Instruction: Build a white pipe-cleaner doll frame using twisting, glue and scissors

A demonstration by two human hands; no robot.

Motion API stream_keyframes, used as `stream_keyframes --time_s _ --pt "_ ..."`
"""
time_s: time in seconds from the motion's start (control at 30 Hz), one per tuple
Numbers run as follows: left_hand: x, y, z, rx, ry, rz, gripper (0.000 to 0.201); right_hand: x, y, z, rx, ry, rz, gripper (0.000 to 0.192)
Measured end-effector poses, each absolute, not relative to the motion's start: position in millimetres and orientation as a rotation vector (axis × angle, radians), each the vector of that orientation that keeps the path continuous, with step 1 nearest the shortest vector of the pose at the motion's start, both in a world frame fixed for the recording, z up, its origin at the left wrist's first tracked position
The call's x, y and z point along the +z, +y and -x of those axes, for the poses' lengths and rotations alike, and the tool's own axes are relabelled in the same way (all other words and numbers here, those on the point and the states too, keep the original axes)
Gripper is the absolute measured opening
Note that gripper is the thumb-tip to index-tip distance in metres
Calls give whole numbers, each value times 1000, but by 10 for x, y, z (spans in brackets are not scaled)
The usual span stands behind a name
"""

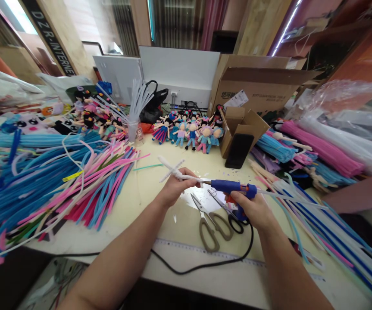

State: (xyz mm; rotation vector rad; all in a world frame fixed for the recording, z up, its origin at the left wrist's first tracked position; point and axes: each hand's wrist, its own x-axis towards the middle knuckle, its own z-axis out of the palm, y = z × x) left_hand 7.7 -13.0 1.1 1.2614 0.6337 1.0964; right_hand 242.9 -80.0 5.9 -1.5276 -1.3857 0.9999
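Note:
My left hand (176, 188) is closed on a white pipe-cleaner figure (173, 170), whose twisted limbs stick out toward the upper left. One white strand of it reaches right, to the nozzle of a blue hot glue gun (226, 185). My right hand (250, 206) grips the glue gun by its handle, and a clear glue stick (289, 196) trails from its back. Below the gun lie scissors with olive handles (209, 232), blades spread. A second pair with black handles (236, 224) is partly hidden by the gun and my right hand.
Blue and pink pipe cleaners (43, 172) heap on the left, more (328, 232) on the right. Finished dolls (192, 131) stand at the back beside cardboard boxes (253, 90) and a leaning phone (238, 150). A black cord (192, 270) loops along the front over a ruler (186, 245).

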Motion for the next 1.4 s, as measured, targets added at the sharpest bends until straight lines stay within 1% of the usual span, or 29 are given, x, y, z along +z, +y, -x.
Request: stream_keyframes --time_s 0.13,0.33,0.5,0.67,1.07,1.4 --pt "3 -128 -75 1093 637 -1246 13 102 -809 -2403 996 -1382 1583 33" --pt "0 -126 -75 1084 653 -1230 13 192 -825 -2344 907 -1459 1568 30" --pt "9 -133 -79 1073 653 -1216 14 223 -832 -2330 903 -1479 1532 26" --pt "11 -142 -83 1070 653 -1185 15 216 -838 -2349 866 -1467 1599 28" --pt "20 -140 -86 1071 662 -1184 14 263 -833 -2326 883 -1521 1484 21" --pt "5 -146 -89 1050 644 -1131 14 106 -819 -2398 955 -1373 1531 29"
